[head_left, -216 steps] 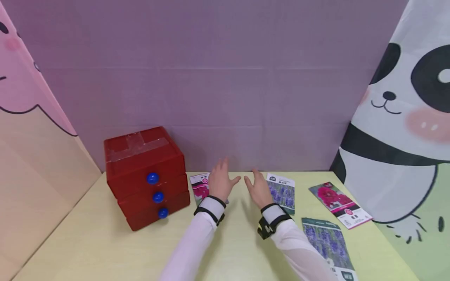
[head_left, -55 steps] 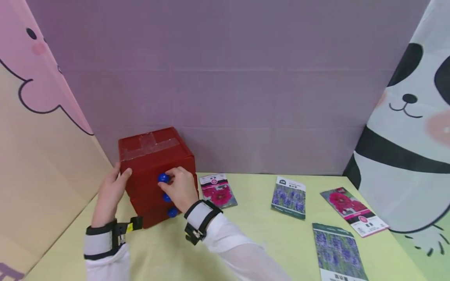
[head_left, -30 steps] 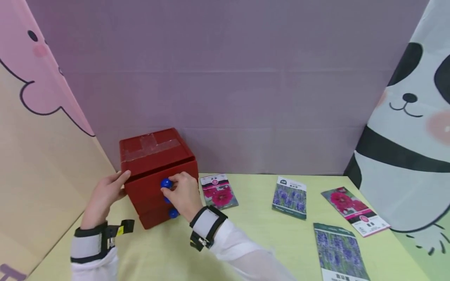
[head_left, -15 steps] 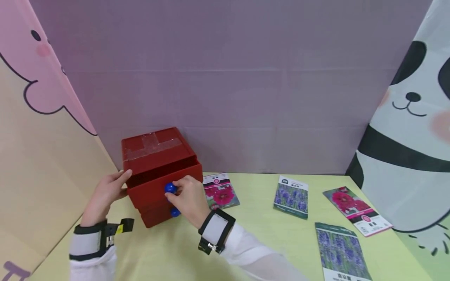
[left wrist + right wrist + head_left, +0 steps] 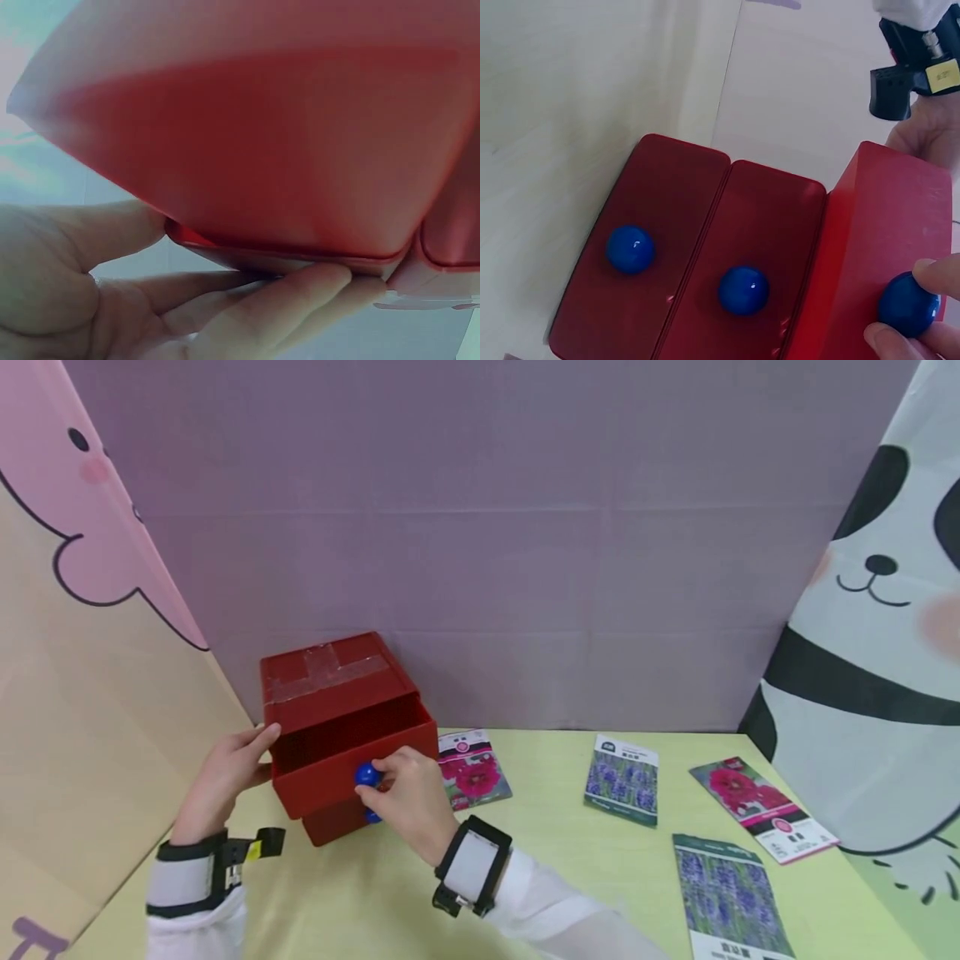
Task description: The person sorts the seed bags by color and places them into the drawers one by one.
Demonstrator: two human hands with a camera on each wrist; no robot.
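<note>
A red three-drawer box (image 5: pixel 330 672) stands at the table's left, clear tape across its top. Its top drawer (image 5: pixel 318 777) is pulled well out, and the part of its inside that shows holds nothing. My right hand (image 5: pixel 412 802) pinches that drawer's blue knob (image 5: pixel 907 304) between thumb and fingers. The middle drawer (image 5: pixel 739 225) and bottom drawer (image 5: pixel 649 195) are closed in the right wrist view. My left hand (image 5: pixel 223 781) grips the box's left side, thumb at the front edge; the left wrist view shows its fingers (image 5: pixel 277 304) along the red wall.
A pink-flower packet (image 5: pixel 476 772) lies just right of the box. Farther right lie a lavender packet (image 5: pixel 622 781), a second pink-flower packet (image 5: pixel 761 810) and a larger lavender packet (image 5: pixel 727 893). A purple cloth backdrop (image 5: pixel 510 568) stands behind the table.
Both hands have gone from mid-table to the box. The right hand has drawn the top drawer out toward the front right; the left hand has slid slightly down the side.
</note>
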